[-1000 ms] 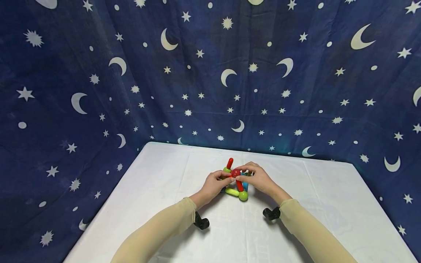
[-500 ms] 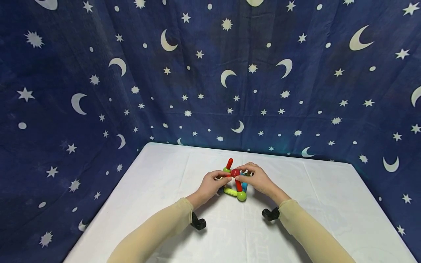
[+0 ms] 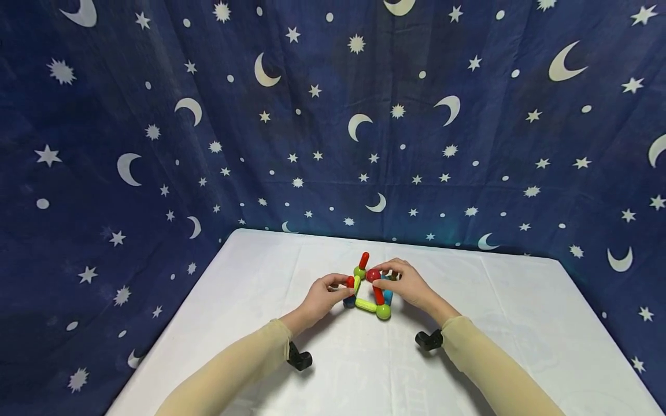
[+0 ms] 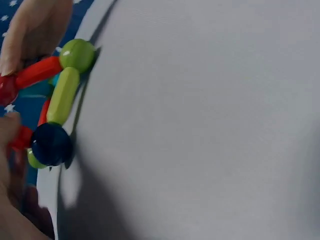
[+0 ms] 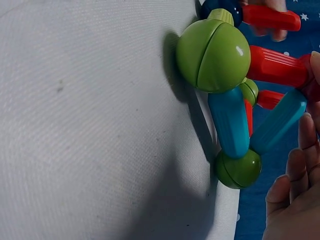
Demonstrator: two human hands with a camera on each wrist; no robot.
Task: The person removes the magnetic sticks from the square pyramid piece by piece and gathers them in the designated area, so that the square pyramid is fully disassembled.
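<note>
A frame of coloured rods and balls, like a magnetic building set, stands on the table. My left hand (image 3: 318, 300) pinches a red rod (image 5: 272, 18) that rises from the dark blue ball (image 4: 51, 145) at the near left corner. With thumb and fingers, my right hand (image 3: 408, 283) holds the red ball (image 3: 373, 275). That ball tops another red rod (image 5: 277, 66), set on the near green ball (image 5: 212, 50), and a slanted blue rod (image 5: 278, 121) meets it. A yellow-green rod (image 4: 63, 95) links the near green ball to the dark blue one.
At the back left corner, a third red rod (image 3: 364, 260) stands on a green ball (image 3: 359, 271). A lower blue rod (image 5: 228, 122) runs to another green ball (image 5: 238, 168). The white table (image 3: 374, 370) backs onto a dark blue curtain (image 3: 312, 133) with stars and moons.
My left hand has moved left, away from the red ball, and now pinches the red rod above the dark blue ball. The right hand stays on the red ball.
</note>
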